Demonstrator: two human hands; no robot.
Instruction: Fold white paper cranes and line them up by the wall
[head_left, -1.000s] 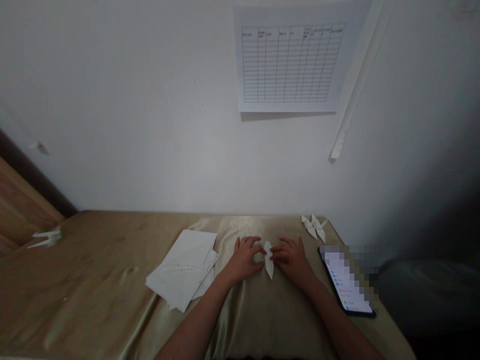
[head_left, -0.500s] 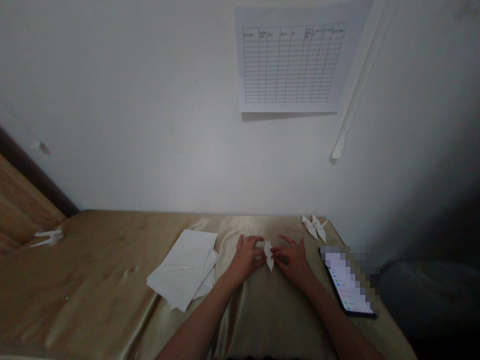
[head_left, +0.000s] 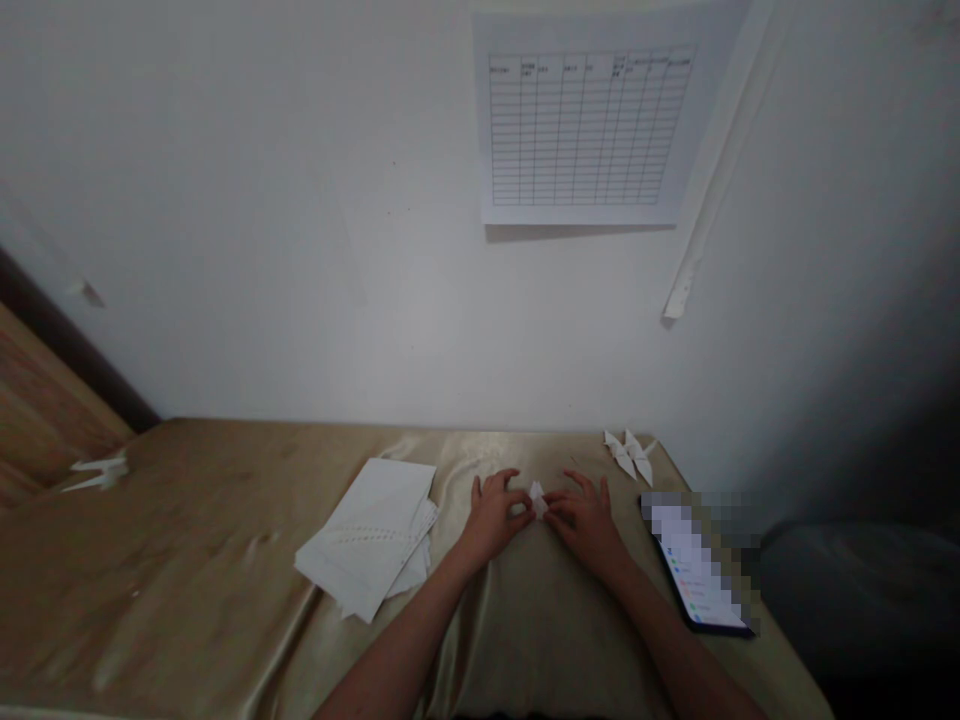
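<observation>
Between my two hands is a small piece of folded white paper (head_left: 538, 499), with a pointed top and a short body. My left hand (head_left: 496, 512) pinches its left side between thumb and fingers. From the other side, my right hand (head_left: 583, 515) grips the paper's right edge with thumb and index finger, its other fingers raised. Parts of the paper are hidden behind the fingertips. Two folded paper cranes (head_left: 628, 457) lie side by side beyond my right hand, near the wall.
A loose stack of white paper sheets (head_left: 371, 540) lies left of my arms. On the right a phone (head_left: 697, 575) with its screen lit rests by the table edge. Another folded white paper piece (head_left: 101, 472) sits far left. A printed chart (head_left: 585, 130) hangs on the wall.
The lower point of the folded paper has been turned up, so the piece looks shorter than before. Both hands stay pinched on it in almost the same place.
</observation>
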